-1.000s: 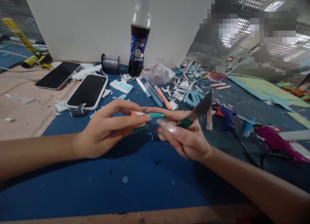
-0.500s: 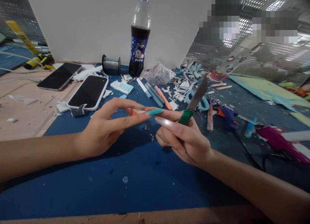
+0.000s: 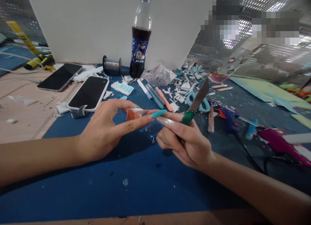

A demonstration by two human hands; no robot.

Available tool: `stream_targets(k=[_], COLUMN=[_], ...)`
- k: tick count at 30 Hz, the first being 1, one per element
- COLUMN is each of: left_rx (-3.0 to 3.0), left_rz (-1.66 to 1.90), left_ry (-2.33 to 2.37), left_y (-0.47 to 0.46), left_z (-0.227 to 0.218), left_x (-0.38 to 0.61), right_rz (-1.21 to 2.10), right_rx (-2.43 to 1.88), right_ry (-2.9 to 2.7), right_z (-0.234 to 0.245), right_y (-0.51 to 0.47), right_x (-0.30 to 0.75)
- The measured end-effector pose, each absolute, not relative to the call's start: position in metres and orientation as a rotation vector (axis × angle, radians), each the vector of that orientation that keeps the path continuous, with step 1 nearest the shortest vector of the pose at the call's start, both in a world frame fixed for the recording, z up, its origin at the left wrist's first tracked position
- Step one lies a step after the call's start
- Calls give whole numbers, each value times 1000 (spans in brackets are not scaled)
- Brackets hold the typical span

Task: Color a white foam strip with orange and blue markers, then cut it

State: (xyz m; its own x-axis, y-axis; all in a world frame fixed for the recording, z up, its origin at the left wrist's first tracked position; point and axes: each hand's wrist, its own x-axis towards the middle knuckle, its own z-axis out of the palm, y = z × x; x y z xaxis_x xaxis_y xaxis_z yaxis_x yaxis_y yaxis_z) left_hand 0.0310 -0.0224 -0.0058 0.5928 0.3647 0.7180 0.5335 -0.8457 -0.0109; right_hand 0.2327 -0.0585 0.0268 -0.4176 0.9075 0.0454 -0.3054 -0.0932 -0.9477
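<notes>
My right hand [image 3: 186, 139] is closed around the green handle of a knife [image 3: 199, 94], its blade pointing up and away to the right. The thumb and forefinger of that hand reach toward my left fingertips. My left hand [image 3: 102, 131] pinches a small orange and white piece [image 3: 132, 115], partly hidden behind the fingers. The fingertips of both hands meet above the blue mat [image 3: 102, 189]. Whether the right fingertips also touch the piece, I cannot tell.
Behind my hands lie markers [image 3: 155, 95], light blue scissors [image 3: 205, 105] and white scraps [image 3: 184, 85]. A Pepsi bottle [image 3: 140, 53] stands at the back. Two phones [image 3: 88, 92] lie left; blue [image 3: 229, 119] and magenta [image 3: 279, 140] glue guns lie right.
The left fingers have shifted slightly, so more of the orange and white piece shows. The right hand and knife have moved a little to the right.
</notes>
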Motion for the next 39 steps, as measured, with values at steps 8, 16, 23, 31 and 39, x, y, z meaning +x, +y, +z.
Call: stream_targets(k=[8,16,23,31,39], left_rx=[-2604,-2614,-2726,-2702,-2353], left_rz=[-1123,-1191,-1236,-1292,-757], left_ry=[-727,-739,-725,-994,-876], left_y=[-22,-22,-19,-16,-14], left_z=[-7,-9,-7,-3,-6], left_x=[32,35,34,36,33], right_rz=[1687,1728,1749,900,294], right_rx=[-708,-721,-685,-956,-928], right_ry=[-1243,-1159,-1161,-1663,-2162], right_z=[26,28,25,15,2], right_y=[-57,-58,-50,-22,-19], right_x=[233,233,236,259,265])
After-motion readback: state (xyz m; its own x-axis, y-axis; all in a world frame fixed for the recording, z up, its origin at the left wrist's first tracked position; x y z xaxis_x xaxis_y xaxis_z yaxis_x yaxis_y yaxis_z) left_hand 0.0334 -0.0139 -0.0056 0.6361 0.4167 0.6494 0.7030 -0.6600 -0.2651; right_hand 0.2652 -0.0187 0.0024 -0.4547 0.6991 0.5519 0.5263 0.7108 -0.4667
